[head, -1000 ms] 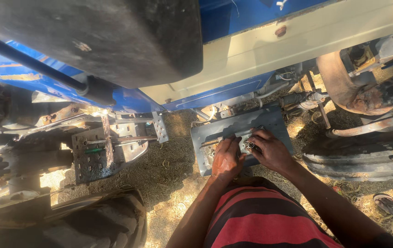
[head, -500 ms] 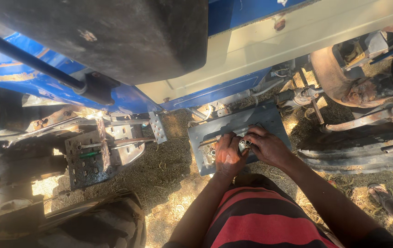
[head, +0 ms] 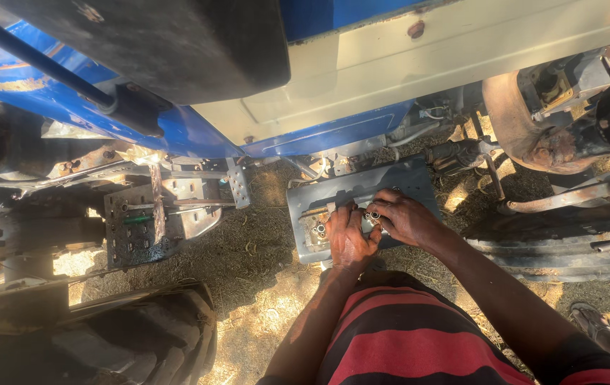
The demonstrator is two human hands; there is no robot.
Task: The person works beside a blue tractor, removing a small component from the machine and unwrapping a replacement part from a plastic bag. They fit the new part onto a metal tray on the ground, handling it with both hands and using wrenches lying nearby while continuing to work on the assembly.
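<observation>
Grey metal plate (head: 398, 178) just below centre, under the blue machine body (head: 319, 135); both hands together on it, left hand (head: 350, 239) pressed flat at 7 o'clock, right hand (head: 405, 217) pinching small metal rings (head: 373, 214), grip unclear; second footplate (head: 155, 221) at 9 o'clock; black tyre (head: 119, 342) at 8 o'clock on straw-strewn ground (head: 262, 271)

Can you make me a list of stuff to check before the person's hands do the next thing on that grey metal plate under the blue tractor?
1. Both hands on the work: ok. Left hand and right hand rest on the grey plate.
2. Small metal rings in reach: ok, right at the fingertips.
3. Firm grip on a part: cannot tell, fingers hide it.
4. Plate lying flat: ok, it looks level under the tractor body.
5. Enough light: not ok, the plate sits mostly in shadow.
6. Tyre clear of the arms: ok, it is off to the left.
</observation>
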